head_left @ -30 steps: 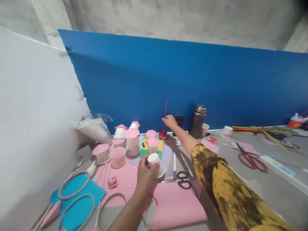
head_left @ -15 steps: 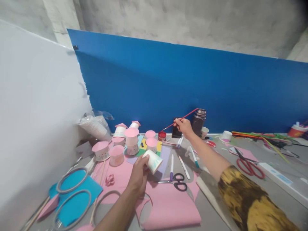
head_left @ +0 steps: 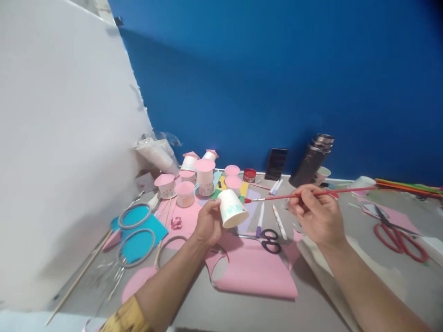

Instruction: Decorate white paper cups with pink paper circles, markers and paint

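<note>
My left hand (head_left: 209, 225) is closed on a white paper cup (head_left: 232, 208), tilted with its rim toward the lower right. Pale green brush marks show on the cup's side. Between the fingertips of my right hand (head_left: 316, 214) is a thin red paintbrush (head_left: 277, 197), held nearly level. Its red-coated bristles point left, close beside the cup; whether they touch it I cannot tell. Behind the cup stands a small open pot of red paint (head_left: 249, 174). Black-handled scissors (head_left: 270, 240) and a purple-capped marker (head_left: 260, 220) lie below the brush.
Several cups with pink paper tops (head_left: 185, 192) stand at the back left, near stacked paper cups (head_left: 157, 154). A phone (head_left: 276, 163) and a dark flask (head_left: 313, 159) stand against the blue panel. Pink paper (head_left: 256, 276) lies in front; red-handled scissors (head_left: 401, 242) are right.
My right hand has drawn the paintbrush back from the red paint pot to beside the cup. The bristles now carry red paint. My left hand still holds the cup; the view has tipped down.
</note>
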### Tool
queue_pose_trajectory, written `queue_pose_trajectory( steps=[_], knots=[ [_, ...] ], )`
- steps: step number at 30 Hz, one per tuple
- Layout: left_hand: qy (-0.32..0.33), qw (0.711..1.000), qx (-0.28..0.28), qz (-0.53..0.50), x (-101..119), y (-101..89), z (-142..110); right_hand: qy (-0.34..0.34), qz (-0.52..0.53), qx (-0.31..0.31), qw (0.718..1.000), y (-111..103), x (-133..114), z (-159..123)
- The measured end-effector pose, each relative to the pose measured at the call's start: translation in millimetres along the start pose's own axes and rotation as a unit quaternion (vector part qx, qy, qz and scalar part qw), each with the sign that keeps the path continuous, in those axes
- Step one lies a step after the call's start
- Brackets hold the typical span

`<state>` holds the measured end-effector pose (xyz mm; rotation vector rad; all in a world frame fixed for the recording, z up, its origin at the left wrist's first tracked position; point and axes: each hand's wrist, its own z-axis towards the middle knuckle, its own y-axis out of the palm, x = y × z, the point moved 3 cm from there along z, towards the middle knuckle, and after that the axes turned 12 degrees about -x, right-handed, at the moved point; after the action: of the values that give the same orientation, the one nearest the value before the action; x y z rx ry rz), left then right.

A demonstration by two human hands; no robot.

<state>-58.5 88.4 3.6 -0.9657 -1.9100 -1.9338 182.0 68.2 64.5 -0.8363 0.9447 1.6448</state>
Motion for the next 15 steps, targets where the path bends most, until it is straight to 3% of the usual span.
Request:
queue_pose_trajectory(
  steps=[5, 15],
  knots=[
    [0.017, 0.997, -0.061, 0.037, 0.1, 2.6, -3.2, -0.006, -0.002, 0.000, 1.000, -2.0, -4.2, -1.8],
    [-0.004, 0.998, -0.057, 0.005, -2.6, 3.0, -3.5, 0.002, 0.000, -0.029, 1.000, 2.9, -5.0, -3.0]
  ],
)
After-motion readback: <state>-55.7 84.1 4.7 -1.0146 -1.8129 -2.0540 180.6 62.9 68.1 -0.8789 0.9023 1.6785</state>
